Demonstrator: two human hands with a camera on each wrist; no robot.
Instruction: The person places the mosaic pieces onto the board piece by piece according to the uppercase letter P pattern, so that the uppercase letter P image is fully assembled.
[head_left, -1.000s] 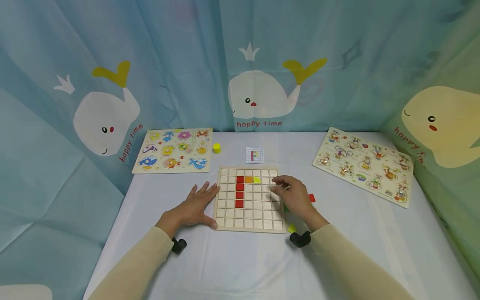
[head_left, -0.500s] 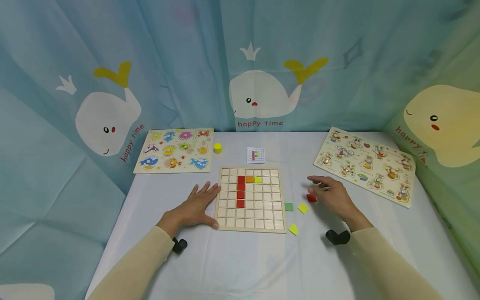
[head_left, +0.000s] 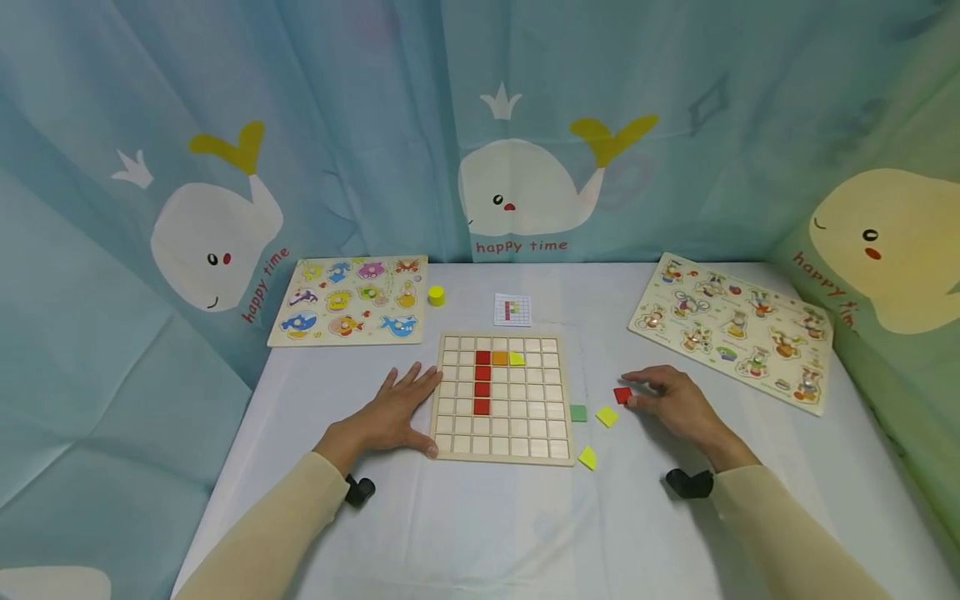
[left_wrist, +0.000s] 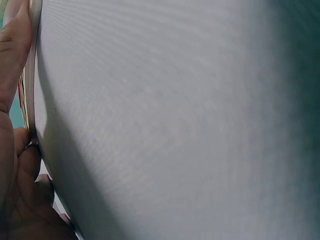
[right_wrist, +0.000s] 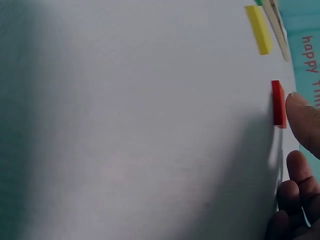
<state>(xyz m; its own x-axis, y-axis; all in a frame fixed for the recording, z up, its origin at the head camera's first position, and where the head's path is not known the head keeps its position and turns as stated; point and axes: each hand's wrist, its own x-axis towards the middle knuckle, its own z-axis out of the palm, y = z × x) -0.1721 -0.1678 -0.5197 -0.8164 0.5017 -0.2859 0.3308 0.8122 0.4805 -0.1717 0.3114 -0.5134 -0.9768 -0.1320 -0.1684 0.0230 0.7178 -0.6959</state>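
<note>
A wooden grid board (head_left: 501, 457) lies in the middle of the white table. It holds a column of red tiles (head_left: 482, 382), an orange tile (head_left: 499, 358) and a yellow tile (head_left: 516, 359). My left hand (head_left: 390, 412) lies flat on the table, its fingers against the board's left edge (left_wrist: 32, 75). My right hand (head_left: 639, 393) rests right of the board. A fingertip (right_wrist: 300, 112) touches the edge of a loose red tile (head_left: 622, 395) (right_wrist: 278, 104), which lies flat on the cloth. Close by lie a green tile (head_left: 577, 412) and two yellow tiles (head_left: 607, 416) (head_left: 587, 457).
A small pattern card (head_left: 512, 309) lies behind the board, with a yellow cylinder (head_left: 436, 295) to its left. Two animal peg puzzles lie at the back left (head_left: 348, 300) and back right (head_left: 731, 329). Whale-print curtains close in the table on three sides.
My right hand left the board's right side, swung out to the right and came down beside the loose red tile. The left hand stayed put.
</note>
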